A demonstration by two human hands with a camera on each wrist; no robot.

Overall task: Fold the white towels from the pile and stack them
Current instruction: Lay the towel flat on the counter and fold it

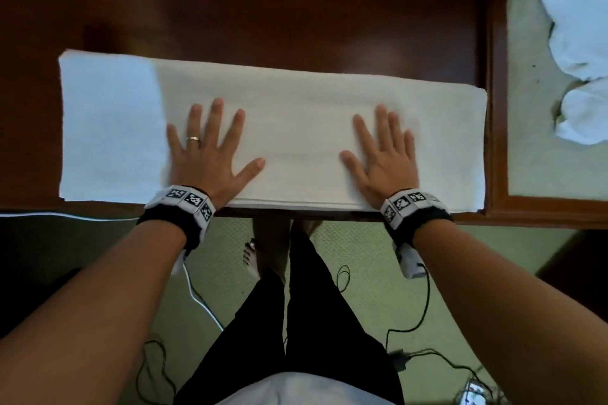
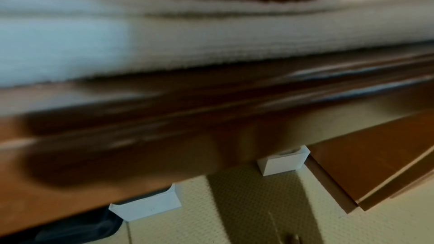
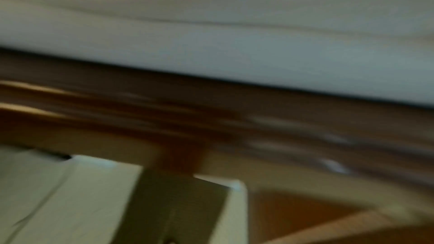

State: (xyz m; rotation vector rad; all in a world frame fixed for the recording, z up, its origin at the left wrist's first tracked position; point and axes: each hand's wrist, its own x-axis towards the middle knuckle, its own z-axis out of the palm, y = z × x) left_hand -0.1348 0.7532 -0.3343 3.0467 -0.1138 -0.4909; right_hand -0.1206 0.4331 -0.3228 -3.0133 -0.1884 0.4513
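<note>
Towel (image 1: 296, 128): long axis left-right on worktop (image 1: 296, 10), under both palms.
Left hand (image 1: 210, 154): flat, splayed, gripping nothing.
Right hand (image 1: 383, 158): same; nearer right end.

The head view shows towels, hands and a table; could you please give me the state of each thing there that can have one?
Towel on the table: folded into a long strip, lying flat, layered edge along the table's near edge.
Left hand: open, fingers spread, pressing flat on the towel.
Right hand: open, fingers straight, pressing flat on the towel.
Towel pile: crumpled, unfolded, apart on the right.
Table: bearing the folded towel.
</note>
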